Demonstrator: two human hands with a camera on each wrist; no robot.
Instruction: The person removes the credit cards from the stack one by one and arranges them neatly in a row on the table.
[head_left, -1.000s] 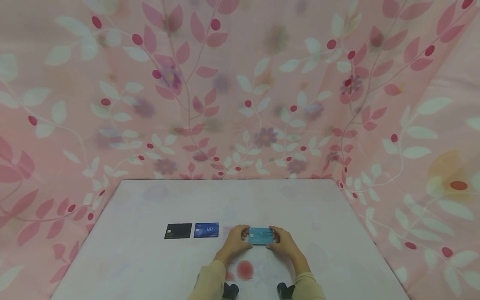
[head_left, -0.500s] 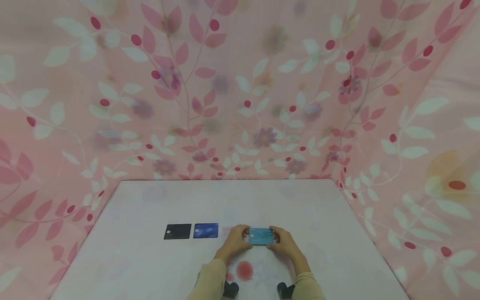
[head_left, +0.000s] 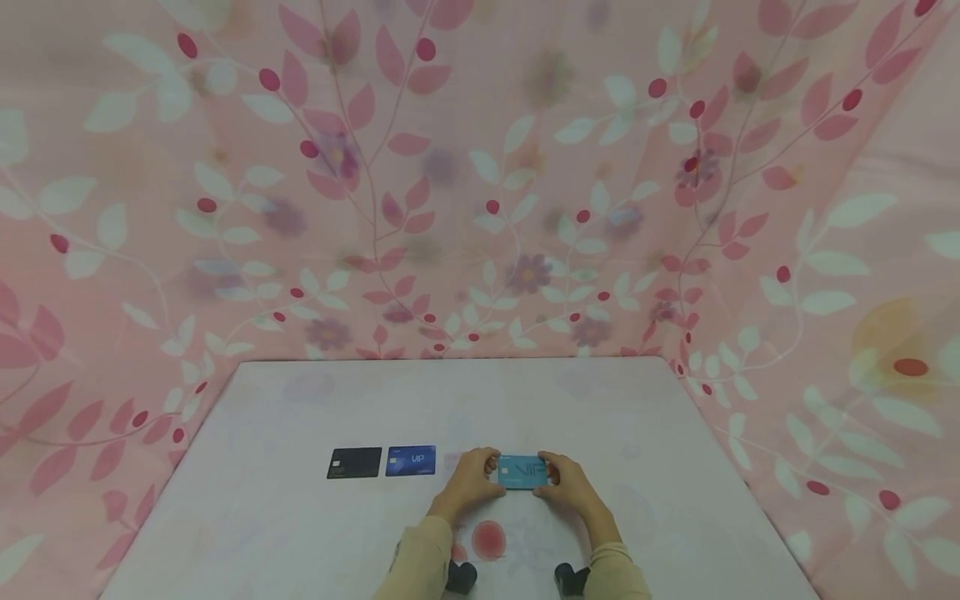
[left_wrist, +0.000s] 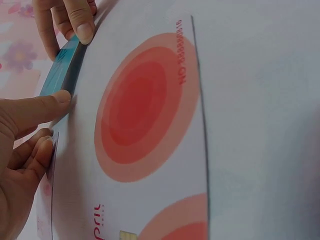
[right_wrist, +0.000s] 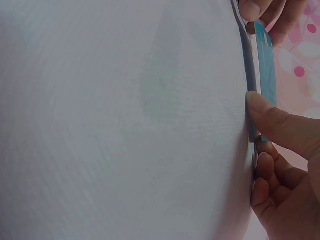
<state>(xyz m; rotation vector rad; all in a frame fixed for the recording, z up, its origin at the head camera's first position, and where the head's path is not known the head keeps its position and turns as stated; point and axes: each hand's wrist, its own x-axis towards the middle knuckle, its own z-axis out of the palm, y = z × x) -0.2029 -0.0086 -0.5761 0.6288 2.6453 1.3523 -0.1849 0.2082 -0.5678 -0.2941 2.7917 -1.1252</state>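
A light blue VIP card (head_left: 522, 472) lies level between my two hands, at or just above the table; the exact contact cannot be told. My left hand (head_left: 471, 477) pinches its left end between thumb and fingers. At the right end, my right hand (head_left: 567, 483) grips it the same way. Both wrist views show the thumbs on the near edge of the light blue card (left_wrist: 59, 67), where a dark strip (right_wrist: 248, 65) runs along it. Nearer the body, between the forearms, lies a white card with red circles (left_wrist: 145, 105).
Left of the hands, a dark blue VIP card (head_left: 411, 461) and a black card (head_left: 355, 463) lie side by side on the white table (head_left: 262, 533). Black wrist mounts (head_left: 461, 577) show beside the sleeves. Floral pink cloth (head_left: 450, 208) surrounds the table.
The view shifts very slightly. Both hands keep the same hold on the light blue card, and the other cards stay in place.
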